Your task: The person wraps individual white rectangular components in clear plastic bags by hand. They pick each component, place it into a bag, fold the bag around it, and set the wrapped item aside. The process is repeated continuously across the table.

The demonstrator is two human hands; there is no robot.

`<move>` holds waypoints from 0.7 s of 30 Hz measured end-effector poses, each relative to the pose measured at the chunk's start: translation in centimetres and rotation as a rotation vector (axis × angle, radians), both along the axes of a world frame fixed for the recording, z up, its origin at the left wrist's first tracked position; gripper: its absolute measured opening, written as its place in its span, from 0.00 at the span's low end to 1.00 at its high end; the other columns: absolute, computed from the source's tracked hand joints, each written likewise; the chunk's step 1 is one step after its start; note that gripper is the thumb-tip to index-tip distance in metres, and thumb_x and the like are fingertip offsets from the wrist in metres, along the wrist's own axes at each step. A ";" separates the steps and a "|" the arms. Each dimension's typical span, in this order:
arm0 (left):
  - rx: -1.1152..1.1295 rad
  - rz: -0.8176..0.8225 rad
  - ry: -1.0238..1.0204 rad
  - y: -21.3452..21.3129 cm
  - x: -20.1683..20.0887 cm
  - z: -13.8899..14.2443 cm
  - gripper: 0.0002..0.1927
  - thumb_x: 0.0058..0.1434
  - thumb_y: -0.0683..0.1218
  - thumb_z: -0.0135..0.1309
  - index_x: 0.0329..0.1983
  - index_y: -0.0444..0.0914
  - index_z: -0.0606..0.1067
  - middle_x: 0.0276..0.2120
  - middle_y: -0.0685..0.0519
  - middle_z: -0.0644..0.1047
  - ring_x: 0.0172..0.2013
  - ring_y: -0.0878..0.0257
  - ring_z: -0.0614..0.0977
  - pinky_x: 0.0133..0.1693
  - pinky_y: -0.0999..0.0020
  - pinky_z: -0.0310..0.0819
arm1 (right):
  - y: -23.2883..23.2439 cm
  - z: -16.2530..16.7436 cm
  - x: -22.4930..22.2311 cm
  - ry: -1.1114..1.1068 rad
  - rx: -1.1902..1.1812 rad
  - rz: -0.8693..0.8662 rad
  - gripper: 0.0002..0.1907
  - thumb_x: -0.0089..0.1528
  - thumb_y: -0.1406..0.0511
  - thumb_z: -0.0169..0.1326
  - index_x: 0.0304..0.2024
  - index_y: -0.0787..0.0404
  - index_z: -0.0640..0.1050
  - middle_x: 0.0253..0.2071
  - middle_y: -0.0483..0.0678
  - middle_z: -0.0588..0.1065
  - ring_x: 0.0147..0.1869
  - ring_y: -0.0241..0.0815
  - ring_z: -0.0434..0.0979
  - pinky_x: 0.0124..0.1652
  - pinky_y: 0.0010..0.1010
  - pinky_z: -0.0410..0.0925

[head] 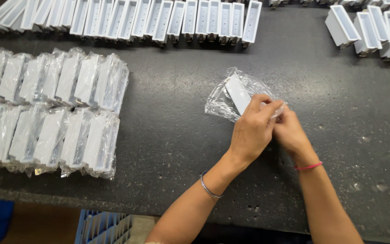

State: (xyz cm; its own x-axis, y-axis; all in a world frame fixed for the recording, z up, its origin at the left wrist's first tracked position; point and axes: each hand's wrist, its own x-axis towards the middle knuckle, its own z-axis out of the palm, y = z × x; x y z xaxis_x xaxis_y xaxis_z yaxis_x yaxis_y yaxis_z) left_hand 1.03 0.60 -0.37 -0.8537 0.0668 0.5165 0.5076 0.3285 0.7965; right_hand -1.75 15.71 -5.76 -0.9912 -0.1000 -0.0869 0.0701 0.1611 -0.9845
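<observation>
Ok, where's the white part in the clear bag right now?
In the head view, the bagged white part lies centre-right on the dark table, held by both the left hand and right hand.

Light: bright, even, from overhead.
Shadows: soft and short on the dark speckled tabletop (181, 135).
Glare: highlights on the clear plastic bag (224, 101).
Focus: sharp centre; slight edge distortion.

dark speckled table (177, 131), bagged white parts (50, 110)

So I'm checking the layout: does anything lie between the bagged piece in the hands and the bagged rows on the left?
Nothing visible: only bare dark tabletop separates the bagged white piece from the bagged rows.
</observation>
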 end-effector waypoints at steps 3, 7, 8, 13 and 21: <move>0.031 -0.026 -0.017 0.1 0.1 -0.1 0.12 0.66 0.38 0.54 0.53 0.38 0.77 0.53 0.47 0.75 0.45 0.49 0.83 0.45 0.59 0.80 | 0.8 -0.5 -0.2 -0.112 0.033 -0.005 0.09 0.65 0.72 0.51 0.45 0.70 0.78 0.43 0.48 0.79 0.46 0.35 0.77 0.42 0.29 0.72; 0.020 -0.015 0.027 0.0 0.1 -0.3 0.12 0.66 0.37 0.54 0.52 0.37 0.77 0.53 0.47 0.74 0.46 0.49 0.83 0.46 0.59 0.80 | 1.0 -1.1 -0.2 -0.093 0.074 0.077 0.08 0.65 0.72 0.52 0.45 0.70 0.78 0.42 0.47 0.78 0.46 0.34 0.76 0.41 0.30 0.71; 0.022 -0.010 0.032 -0.1 0.0 -0.4 0.12 0.66 0.37 0.53 0.52 0.37 0.77 0.54 0.47 0.74 0.46 0.49 0.83 0.46 0.59 0.80 | 1.2 -0.7 -0.2 -0.088 0.080 0.124 0.09 0.64 0.72 0.52 0.46 0.71 0.78 0.43 0.49 0.78 0.47 0.35 0.76 0.42 0.31 0.71; 0.098 -0.055 -0.081 -0.6 -0.6 -0.5 0.11 0.68 0.39 0.53 0.52 0.38 0.76 0.55 0.47 0.73 0.42 0.53 0.84 0.44 0.62 0.81 | 2.6 2.4 0.5 -0.192 0.150 0.321 0.21 0.60 0.68 0.53 0.57 0.65 0.73 0.54 0.49 0.77 0.58 0.36 0.76 0.56 0.29 0.69; 0.112 -0.091 -0.042 -0.5 -1.0 -0.3 0.13 0.66 0.38 0.53 0.54 0.39 0.77 0.55 0.49 0.74 0.47 0.53 0.84 0.48 0.63 0.82 | -1.6 -1.0 0.0 0.047 0.191 0.024 0.11 0.66 0.67 0.53 0.45 0.69 0.80 0.42 0.50 0.82 0.48 0.36 0.79 0.44 0.31 0.74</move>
